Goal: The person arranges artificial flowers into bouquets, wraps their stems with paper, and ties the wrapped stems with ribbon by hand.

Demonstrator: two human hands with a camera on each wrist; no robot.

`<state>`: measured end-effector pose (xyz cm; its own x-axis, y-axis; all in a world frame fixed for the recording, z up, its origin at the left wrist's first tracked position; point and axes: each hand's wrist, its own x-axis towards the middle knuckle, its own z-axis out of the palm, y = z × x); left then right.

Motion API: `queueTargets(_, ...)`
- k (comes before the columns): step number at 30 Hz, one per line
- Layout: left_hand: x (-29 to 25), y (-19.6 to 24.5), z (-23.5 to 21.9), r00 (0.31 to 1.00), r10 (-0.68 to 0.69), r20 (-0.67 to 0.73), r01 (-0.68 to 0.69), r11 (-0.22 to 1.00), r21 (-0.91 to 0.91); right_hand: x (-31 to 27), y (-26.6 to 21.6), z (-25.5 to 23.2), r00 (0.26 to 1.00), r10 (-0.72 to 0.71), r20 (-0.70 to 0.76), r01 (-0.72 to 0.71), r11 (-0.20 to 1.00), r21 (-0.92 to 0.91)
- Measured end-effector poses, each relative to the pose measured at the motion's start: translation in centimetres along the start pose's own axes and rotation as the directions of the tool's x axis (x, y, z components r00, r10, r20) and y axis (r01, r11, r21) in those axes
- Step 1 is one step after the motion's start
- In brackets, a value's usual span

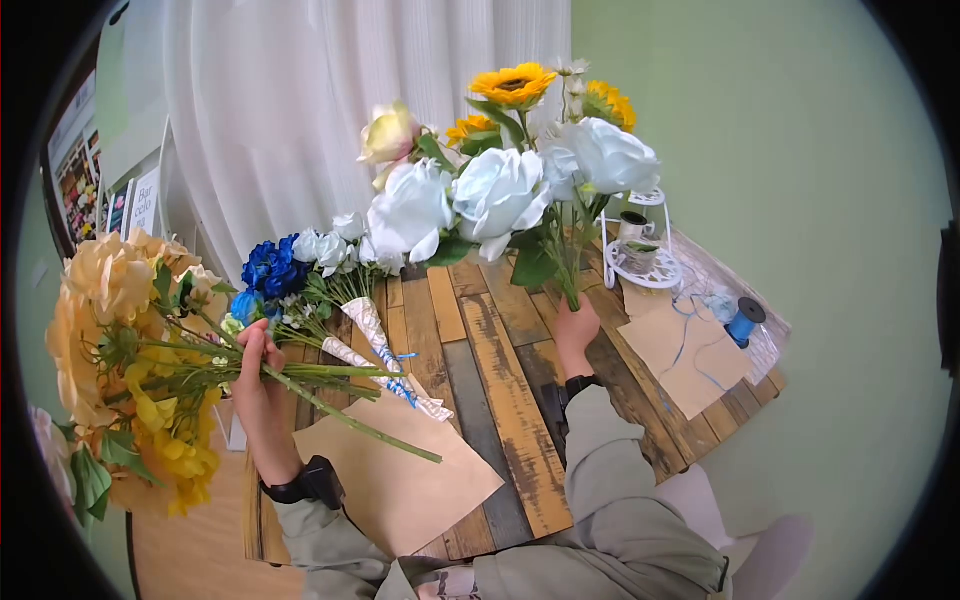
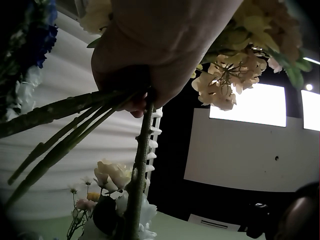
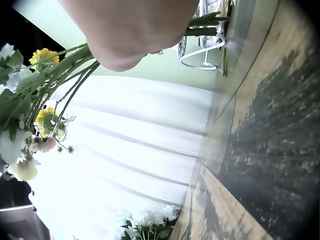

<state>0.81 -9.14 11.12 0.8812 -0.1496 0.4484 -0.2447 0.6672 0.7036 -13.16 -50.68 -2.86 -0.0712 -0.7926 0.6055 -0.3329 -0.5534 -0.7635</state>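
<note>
My left hand (image 1: 262, 400) grips the green stems (image 2: 60, 137) of a bunch of peach and yellow flowers (image 1: 110, 290), held off the table's left side with the stem ends pointing right. In my right hand (image 1: 577, 335) are the stems (image 3: 65, 70) of an upright bouquet with pale blue-white roses (image 1: 500, 195), sunflowers (image 1: 512, 85) and a pinkish cream rose (image 1: 389, 133). In the right wrist view, that hand (image 3: 140, 30) is closed round the stems, whose cut ends stick out beyond it; its fingertips are mostly hidden.
On the wooden table (image 1: 500, 380) lie brown paper sheets (image 1: 400, 470), two paper-wrapped cones (image 1: 370, 325) beside blue flowers (image 1: 272, 268) and white ones. At the right are a white stand (image 1: 645, 268), a blue ribbon spool (image 1: 745, 322) and more paper. A white curtain (image 1: 270, 110) hangs behind.
</note>
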Motion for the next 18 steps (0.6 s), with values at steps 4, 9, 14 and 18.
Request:
queueTargets(4,-0.6,0.0,0.8,0.999,-0.013,0.046,0.012,1.000,0.022,0.1,-1.0,-0.3,0.998,-0.032,0.049,0.034,0.998,-0.047)
queueTargets(9,-2.4,-0.2,3.8,0.974,-0.088,0.211,0.090,0.996,0.004,0.2,-2.0,0.2,0.947,-0.322,-0.003,0.320,0.942,-0.099)
queueTargets(14,-2.7,-1.8,4.3,0.976,-0.009,0.218,-0.037,0.978,0.206,-1.0,-5.5,-0.2,0.823,-0.568,-0.023,0.561,0.818,-0.130)
queueTargets(18,-3.1,-1.3,4.9,0.986,0.036,0.164,-0.083,0.953,0.290,-2.2,-7.7,-0.5,0.770,-0.637,0.021,0.633,0.762,-0.137)
